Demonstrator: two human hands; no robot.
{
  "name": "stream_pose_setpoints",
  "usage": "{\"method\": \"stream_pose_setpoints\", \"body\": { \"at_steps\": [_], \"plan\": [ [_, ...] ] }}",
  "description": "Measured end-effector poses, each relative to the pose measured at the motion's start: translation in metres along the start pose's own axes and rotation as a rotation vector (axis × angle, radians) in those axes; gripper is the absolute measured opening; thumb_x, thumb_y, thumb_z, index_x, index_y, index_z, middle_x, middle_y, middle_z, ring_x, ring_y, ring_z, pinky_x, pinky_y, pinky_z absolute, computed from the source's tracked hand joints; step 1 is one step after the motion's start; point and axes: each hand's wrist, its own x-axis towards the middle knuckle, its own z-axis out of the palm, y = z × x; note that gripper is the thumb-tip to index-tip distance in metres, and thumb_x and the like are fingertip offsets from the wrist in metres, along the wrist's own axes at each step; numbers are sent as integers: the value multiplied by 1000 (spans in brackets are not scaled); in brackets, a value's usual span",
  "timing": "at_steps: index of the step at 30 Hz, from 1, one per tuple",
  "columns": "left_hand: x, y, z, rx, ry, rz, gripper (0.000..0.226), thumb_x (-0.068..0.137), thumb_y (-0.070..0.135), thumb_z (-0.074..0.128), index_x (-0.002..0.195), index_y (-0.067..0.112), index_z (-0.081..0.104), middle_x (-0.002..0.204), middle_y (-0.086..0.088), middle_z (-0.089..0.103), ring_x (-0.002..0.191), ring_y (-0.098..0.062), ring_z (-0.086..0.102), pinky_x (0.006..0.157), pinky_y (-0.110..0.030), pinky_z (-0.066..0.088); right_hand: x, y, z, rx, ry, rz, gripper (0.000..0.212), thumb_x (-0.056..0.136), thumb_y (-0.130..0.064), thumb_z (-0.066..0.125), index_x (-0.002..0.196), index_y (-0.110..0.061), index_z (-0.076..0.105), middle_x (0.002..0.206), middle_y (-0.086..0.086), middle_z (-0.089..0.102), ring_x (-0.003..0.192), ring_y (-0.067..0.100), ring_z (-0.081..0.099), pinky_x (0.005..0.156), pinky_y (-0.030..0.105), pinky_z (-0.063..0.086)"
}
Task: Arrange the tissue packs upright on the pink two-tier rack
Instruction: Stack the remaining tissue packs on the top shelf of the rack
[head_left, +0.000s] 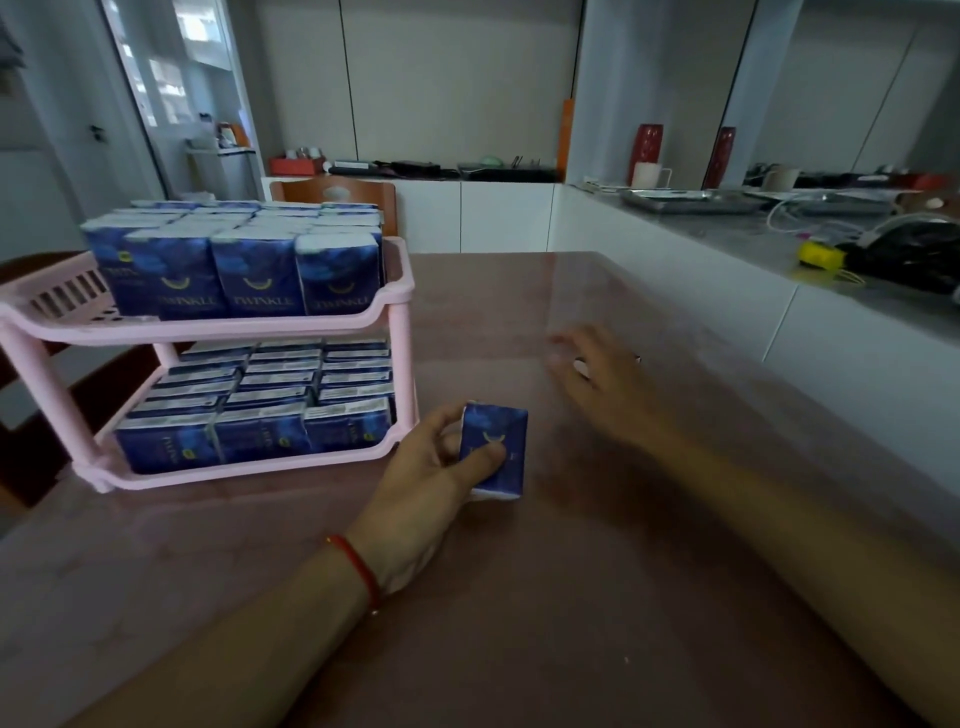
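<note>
Forearms stretch in from the bottom edge, and the left hand has its thumb pressed on the face of one blue tissue pack, fingers curled round the far side, so it is closed on that pack. The pack stands near upright just off the front right corner of the pink rack, its lower end at or just above the brown table; I cannot tell which. Held by its sides like that, it looks ready to go in on end, the way the others sit.

Out to the right, the right hand is blurred, fingers spread and loose, palm down over the table, nothing in it. My guess is it is reaching or balancing, not gripping.

Count time. One pack in hand. The top tier shows four packs across the front row, upright with the printed faces forward, and more rows behind them, too tightly packed to count exactly. The bottom tier shows three packs across the front, with roughly five rows going back. Left of the top rows there is bare slatted floor, so that looks the likeliest spot for this last loose pack. No other loose packs show on the table.
</note>
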Motion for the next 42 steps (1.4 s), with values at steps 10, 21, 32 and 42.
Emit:
{"method": "stream_pose_setpoints", "body": {
  "at_steps": [10,21,32,42],
  "plan": [
    [3,-5,-2,-19,-38,38,30,94,1,62,123,9,60,104,-15,75,88,-31,74,66,-36,61,12,69,20,-275,-15,250,47,86,-62,55,118,-28,47,122,9,54,110,33,52,95,51,47],
    [-6,7,4,-139,-113,-63,46,87,27,69,126,2,63,114,-25,70,99,-37,70,84,-48,60,-66,-81,-32,50,-68,-467,82,78,-62,72,139,-14,45,131,1,51,114,12,52,98,27,45],
    [-33,51,-16,395,-176,284,48,90,2,71,134,14,58,123,-6,71,116,-23,67,100,-48,54,-69,-128,-48,209,-103,-202,54,93,-51,57,138,-23,53,128,-5,59,111,7,59,91,36,56],
    [-80,113,-95,523,-64,513,63,84,8,79,139,21,52,130,1,67,124,-17,62,101,-43,54,-26,-233,-60,286,-265,-351,42,82,-33,78,122,-29,65,112,-17,68,100,-1,63,84,21,56]
  ]
}}
